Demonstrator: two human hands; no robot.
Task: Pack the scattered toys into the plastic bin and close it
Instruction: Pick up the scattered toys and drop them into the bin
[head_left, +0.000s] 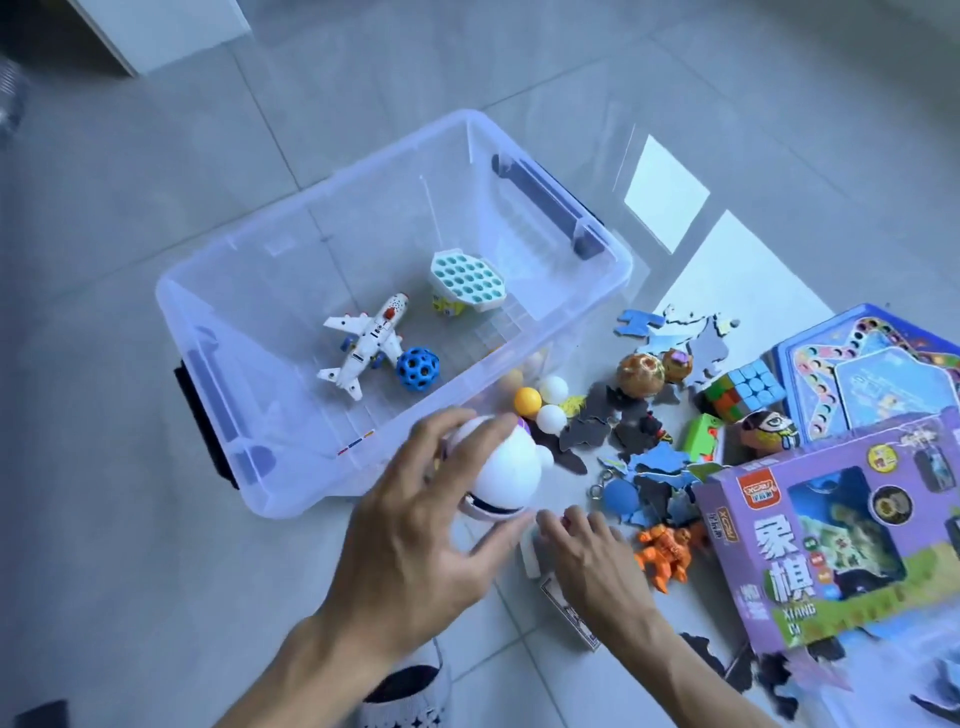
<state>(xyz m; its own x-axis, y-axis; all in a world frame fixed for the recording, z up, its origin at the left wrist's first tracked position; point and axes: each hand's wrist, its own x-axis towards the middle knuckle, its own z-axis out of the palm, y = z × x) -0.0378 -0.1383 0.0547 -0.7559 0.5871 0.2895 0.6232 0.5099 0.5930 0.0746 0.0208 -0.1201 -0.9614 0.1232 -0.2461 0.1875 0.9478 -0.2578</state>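
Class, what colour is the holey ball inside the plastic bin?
Blue: the holey ball, seen in the head view.

Toy plane (367, 347) and holed ball (417, 369) in bin (218, 291), scattered toys right of it, boxed game (841, 540) farthest right

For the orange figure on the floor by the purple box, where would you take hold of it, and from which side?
Pinch the orange figure across its torso, coming from above. It lies flat on the floor with thin limbs splayed outward, so the middle looks like the thickest part. The purple box crowds its right side, and the right hand already lies just to its left.
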